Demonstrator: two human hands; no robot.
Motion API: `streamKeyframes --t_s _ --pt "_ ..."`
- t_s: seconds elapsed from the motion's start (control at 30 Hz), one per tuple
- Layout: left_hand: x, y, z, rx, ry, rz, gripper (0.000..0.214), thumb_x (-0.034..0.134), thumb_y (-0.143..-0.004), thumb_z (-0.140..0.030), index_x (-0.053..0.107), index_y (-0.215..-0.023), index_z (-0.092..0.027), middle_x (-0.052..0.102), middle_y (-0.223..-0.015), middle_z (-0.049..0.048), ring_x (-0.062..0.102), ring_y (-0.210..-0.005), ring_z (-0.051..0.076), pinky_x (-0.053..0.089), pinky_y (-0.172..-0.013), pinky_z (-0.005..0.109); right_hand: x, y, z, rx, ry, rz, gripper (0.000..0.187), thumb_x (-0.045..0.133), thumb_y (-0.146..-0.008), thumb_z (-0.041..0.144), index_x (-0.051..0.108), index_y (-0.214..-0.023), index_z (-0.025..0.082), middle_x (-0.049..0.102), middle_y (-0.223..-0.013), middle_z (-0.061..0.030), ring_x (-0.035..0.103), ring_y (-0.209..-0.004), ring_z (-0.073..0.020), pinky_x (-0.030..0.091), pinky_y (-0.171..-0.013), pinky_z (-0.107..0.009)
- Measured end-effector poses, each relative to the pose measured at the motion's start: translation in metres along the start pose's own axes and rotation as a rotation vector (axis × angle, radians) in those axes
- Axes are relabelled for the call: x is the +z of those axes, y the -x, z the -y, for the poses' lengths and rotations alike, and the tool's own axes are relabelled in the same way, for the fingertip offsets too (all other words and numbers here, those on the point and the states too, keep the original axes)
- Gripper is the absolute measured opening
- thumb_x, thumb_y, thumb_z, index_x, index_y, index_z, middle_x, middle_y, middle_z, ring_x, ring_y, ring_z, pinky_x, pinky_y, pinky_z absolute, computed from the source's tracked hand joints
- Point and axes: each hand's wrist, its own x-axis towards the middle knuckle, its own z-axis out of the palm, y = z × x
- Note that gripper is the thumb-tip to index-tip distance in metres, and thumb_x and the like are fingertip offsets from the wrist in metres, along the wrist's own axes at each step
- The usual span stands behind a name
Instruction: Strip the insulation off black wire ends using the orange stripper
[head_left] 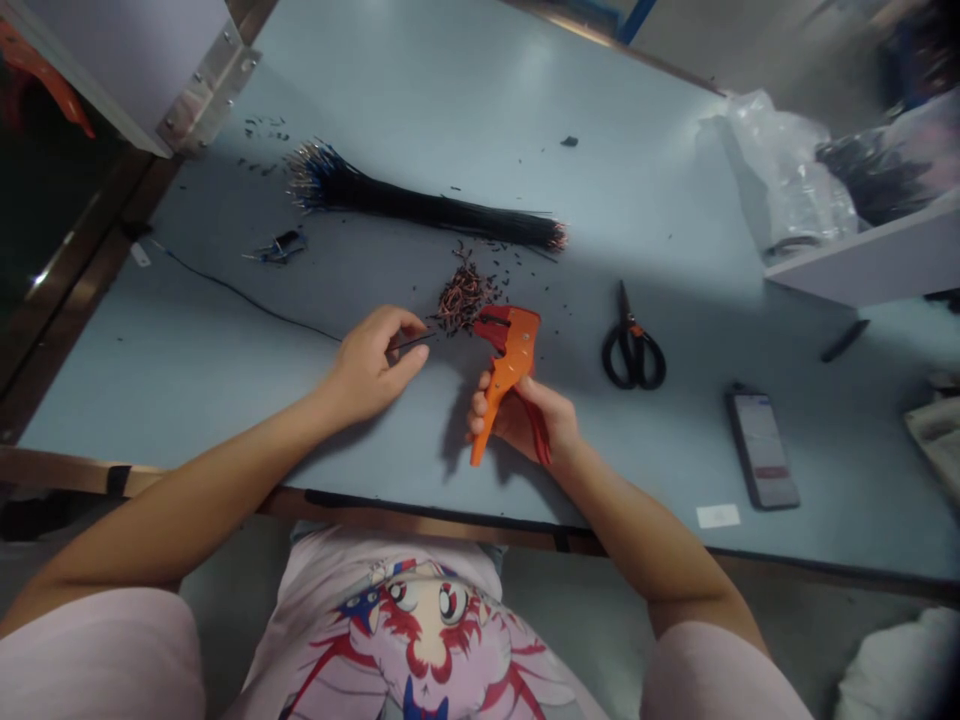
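Thin black wire (411,342), light and floppy, pinched near its end by left hand (371,365), just beside orange plastic wire stripper (510,375) clasped in right hand (529,420).

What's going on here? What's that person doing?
A person is at a pale blue workbench. Their left hand pinches a thin black wire, and their right hand holds an orange wire stripper. Just beyond the hands is a small heap of wire bits, and farther on lies a long bundle of black wires. Black-handled scissors and a phone lie to the right.
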Motion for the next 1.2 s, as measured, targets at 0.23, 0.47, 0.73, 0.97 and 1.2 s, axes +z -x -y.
streamKeyframes --t_s 0.23,0.47,0.73,0.97,1.2 --pt "-0.0013 -0.0022 0.0041 0.029 0.111 -0.083 0.008 0.054 -0.083 -0.021 0.061 -0.082 -0.017 0.059 -0.075 0.0000 0.053 -0.068 0.011 0.042 -0.064 0.023 -0.0004 0.0035 -0.0012 0.056 0.198 -0.016 0.031 0.064 -0.079 0.036 0.058 -0.095 0.011 0.066 -0.079 -0.0091 0.066 -0.067 -0.0218 0.054 -0.064 -0.038" --pt "0.0026 -0.0022 0.0088 0.211 0.065 -0.095 0.010 0.056 -0.082 -0.016 0.066 -0.084 -0.017 0.062 -0.077 0.0020 0.055 -0.070 0.011 0.043 -0.065 0.024 0.0019 0.0085 -0.0021 0.134 0.324 -0.054 0.033 0.065 -0.079 0.038 0.058 -0.095 0.010 0.065 -0.076 -0.0089 0.067 -0.065 -0.0221 0.055 -0.059 -0.037" --pt "0.0010 -0.0019 0.0063 0.206 0.035 -0.138 0.007 0.057 -0.078 -0.012 0.064 -0.077 -0.015 0.061 -0.071 0.0013 0.052 -0.065 0.010 0.042 -0.062 0.023 0.0030 0.0075 -0.0051 0.125 0.284 -0.055 0.032 0.063 -0.080 0.039 0.057 -0.095 0.010 0.065 -0.077 -0.0082 0.067 -0.065 -0.0210 0.055 -0.059 -0.036" --pt "0.0031 -0.0002 0.0056 0.252 0.058 -0.100 0.007 0.057 -0.078 -0.013 0.064 -0.077 -0.016 0.062 -0.072 0.0011 0.055 -0.067 0.010 0.043 -0.064 0.023 0.0043 0.0075 -0.0067 0.137 0.268 -0.044 0.035 0.066 -0.078 0.040 0.058 -0.094 0.010 0.066 -0.077 -0.0084 0.067 -0.065 -0.0212 0.055 -0.060 -0.037" --pt "0.0050 0.0022 0.0040 0.292 0.058 -0.088 0.005 0.059 -0.078 -0.015 0.064 -0.078 -0.016 0.064 -0.073 0.0025 0.057 -0.069 0.012 0.044 -0.067 0.026 0.0051 0.0080 -0.0086 0.151 0.291 -0.035 0.034 0.066 -0.079 0.041 0.058 -0.091 0.010 0.066 -0.072 -0.0077 0.067 -0.062 -0.0206 0.056 -0.056 -0.035"
